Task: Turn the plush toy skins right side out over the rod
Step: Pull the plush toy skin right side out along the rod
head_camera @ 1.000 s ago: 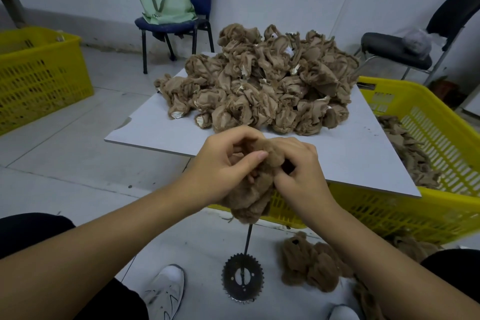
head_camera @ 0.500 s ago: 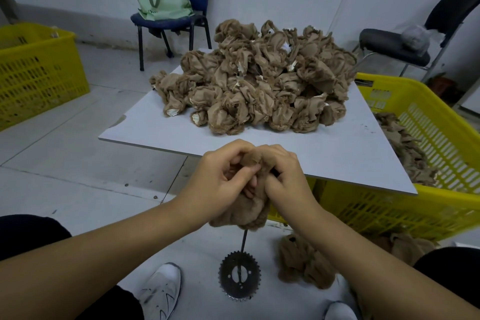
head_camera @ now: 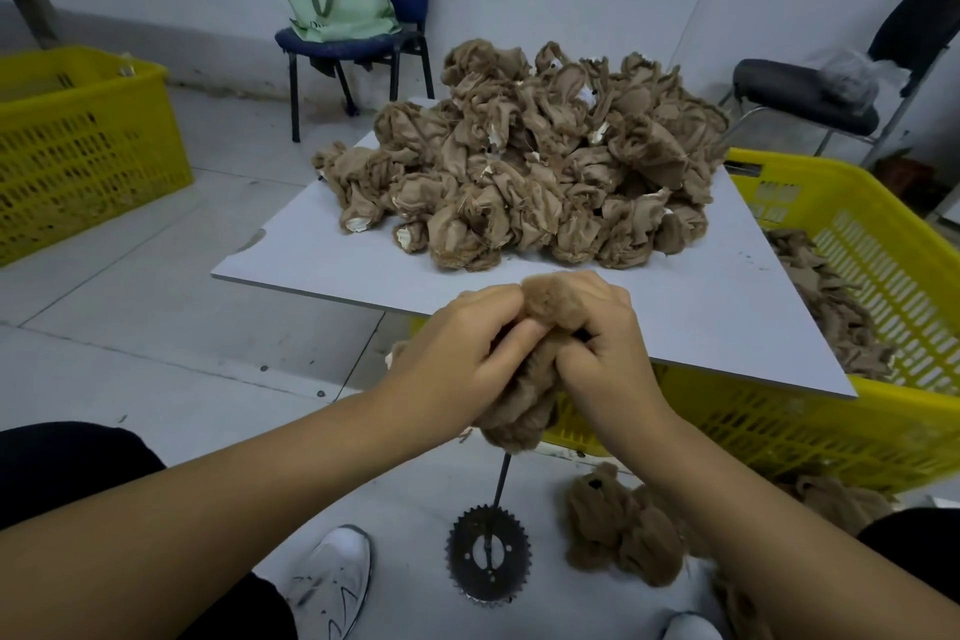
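Gripping one plush skin (head_camera: 524, 400) over one rod (head_camera: 502, 481), two hands (head_camera: 530, 343).

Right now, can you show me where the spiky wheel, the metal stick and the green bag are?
spiky wheel (head_camera: 488, 556): head view, dark toothed disc on the floor.
metal stick (head_camera: 502, 479): head view, bare shaft below the held plush skin.
green bag (head_camera: 340, 10): head view, front face, on the blue chair.

Dim, even indoor light; wide-angle bending at edges.
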A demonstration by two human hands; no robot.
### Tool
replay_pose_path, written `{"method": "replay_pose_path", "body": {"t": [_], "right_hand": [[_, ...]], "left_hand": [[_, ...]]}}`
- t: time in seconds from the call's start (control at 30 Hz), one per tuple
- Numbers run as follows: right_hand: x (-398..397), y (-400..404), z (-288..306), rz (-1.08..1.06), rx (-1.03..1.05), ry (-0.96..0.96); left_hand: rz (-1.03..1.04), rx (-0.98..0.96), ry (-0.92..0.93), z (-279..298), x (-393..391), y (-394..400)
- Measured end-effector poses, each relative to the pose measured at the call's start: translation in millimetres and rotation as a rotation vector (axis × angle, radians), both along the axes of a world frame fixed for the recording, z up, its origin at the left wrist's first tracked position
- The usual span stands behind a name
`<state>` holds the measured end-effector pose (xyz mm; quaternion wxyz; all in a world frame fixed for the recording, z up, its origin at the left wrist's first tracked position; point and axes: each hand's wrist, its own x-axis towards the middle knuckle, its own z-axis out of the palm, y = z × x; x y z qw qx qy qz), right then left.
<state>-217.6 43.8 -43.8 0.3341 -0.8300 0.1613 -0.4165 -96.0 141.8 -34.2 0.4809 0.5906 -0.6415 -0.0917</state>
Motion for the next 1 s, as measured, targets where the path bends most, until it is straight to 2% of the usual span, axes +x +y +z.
{"method": "replay_pose_path", "body": {"t": [0.17, 0.27, 0.4, 0.67, 0.83, 1.0], "right_hand": [[-2.5, -3.9, 1.0, -0.040, -0.203, 0.011], [-0.6, -5.9, -3.8, -0.069, -0.302, 0.059], [4.1, -3.9, -14.7, -0.076, -0.302, 0.107], [2.6, 2.1, -17.9, -0.032, -0.173, 0.110], [-0.3, -6.6, -12.6, -0.084, -0.204, 0.132], [-1.7, -4.8, -7.9, -0.047, -0.250, 0.141]], "left_hand": [[-0.038, -0.008, -0.215, 6.8, 2.2, 4.0], [-0.019, 0.081, -0.332, 10.2, 5.8, 5.7], [-0.003, 0.201, -0.404, 12.3, 9.8, 6.6], [0.030, 0.247, -0.361, 8.6, 9.2, 3.6], [-0.006, 0.137, -0.064, 7.7, 8.1, 3.3], [-0.201, 0.048, -0.170, 19.6, 20.1, 1.6]]}}
